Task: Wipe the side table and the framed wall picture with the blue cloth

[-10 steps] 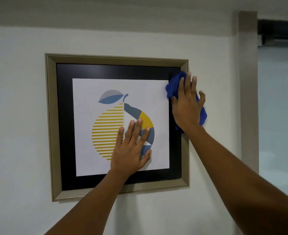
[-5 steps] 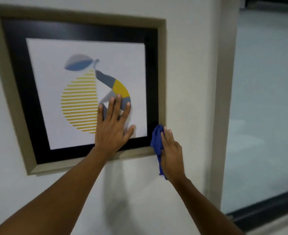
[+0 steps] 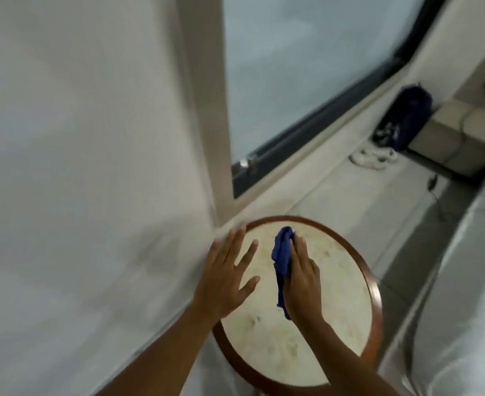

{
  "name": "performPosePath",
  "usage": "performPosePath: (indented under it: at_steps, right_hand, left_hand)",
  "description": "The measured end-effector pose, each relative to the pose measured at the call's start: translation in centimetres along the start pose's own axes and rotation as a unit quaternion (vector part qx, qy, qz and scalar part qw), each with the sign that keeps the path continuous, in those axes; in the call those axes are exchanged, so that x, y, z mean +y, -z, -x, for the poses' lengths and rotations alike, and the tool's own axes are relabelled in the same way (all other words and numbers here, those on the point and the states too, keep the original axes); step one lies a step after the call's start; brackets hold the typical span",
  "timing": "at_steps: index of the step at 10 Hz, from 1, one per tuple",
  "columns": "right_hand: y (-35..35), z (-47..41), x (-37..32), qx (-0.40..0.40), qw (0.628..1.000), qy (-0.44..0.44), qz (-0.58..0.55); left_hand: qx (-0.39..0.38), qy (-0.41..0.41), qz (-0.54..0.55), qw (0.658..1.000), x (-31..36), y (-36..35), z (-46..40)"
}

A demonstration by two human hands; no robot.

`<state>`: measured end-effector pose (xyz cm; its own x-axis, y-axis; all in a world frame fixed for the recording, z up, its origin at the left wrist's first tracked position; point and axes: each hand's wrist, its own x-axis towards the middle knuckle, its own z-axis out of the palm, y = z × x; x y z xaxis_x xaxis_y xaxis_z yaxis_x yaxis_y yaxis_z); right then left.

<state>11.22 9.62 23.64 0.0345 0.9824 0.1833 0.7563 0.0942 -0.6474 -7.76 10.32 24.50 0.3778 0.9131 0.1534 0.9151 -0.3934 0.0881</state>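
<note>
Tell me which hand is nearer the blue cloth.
Right. The right hand holds the blue cloth against its palm over the side table. The left hand is spread open beside it, toward the wall, with a gap between.
</note>
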Motion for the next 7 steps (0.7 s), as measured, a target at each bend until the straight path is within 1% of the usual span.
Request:
performPosePath:
  at_steps: [1, 2, 3, 4, 5, 6, 7]
  right_hand:
    - [-3.3, 4.2, 8.8, -0.061, 0.991, -0.045, 0.114]
    - [-7.3, 7.3, 16.0, -0.141, 0.971, -0.072, 0.179]
    - [-13.2, 9.3, 22.6, -0.237, 0.942, -0.069, 0.227]
    - [-16.3, 10.5, 25.1, -0.234, 0.941, -0.076, 0.232]
    - [-17.4, 11.7, 26.2, -0.214, 0.943, -0.063, 0.247]
    - [-16.0, 9.5, 25.5, -0.268, 0.930, -0.067, 0.244]
    - [-12.0, 6.0, 22.7, -0.371, 0.899, -0.103, 0.209]
  left_hand:
    - [-0.085, -0.014, 0.041, 0.995, 4.0, -9.4, 1.3]
    - [-0.148, -0.043, 0.056, 0.986, 7.2, -18.1, 2.8]
    - [-0.221, -0.073, 0.067, 0.970, 9.3, -27.7, 4.3]
    - [-0.250, -0.073, 0.069, 0.963, 9.3, -31.5, 5.3]
    - [-0.249, -0.081, 0.043, 0.964, 8.5, -33.2, 5.4]
    - [-0.293, -0.076, 0.021, 0.953, 8.5, -31.4, 3.5]
    - [-0.356, -0.066, 0.009, 0.932, 9.4, -26.2, 1.3]
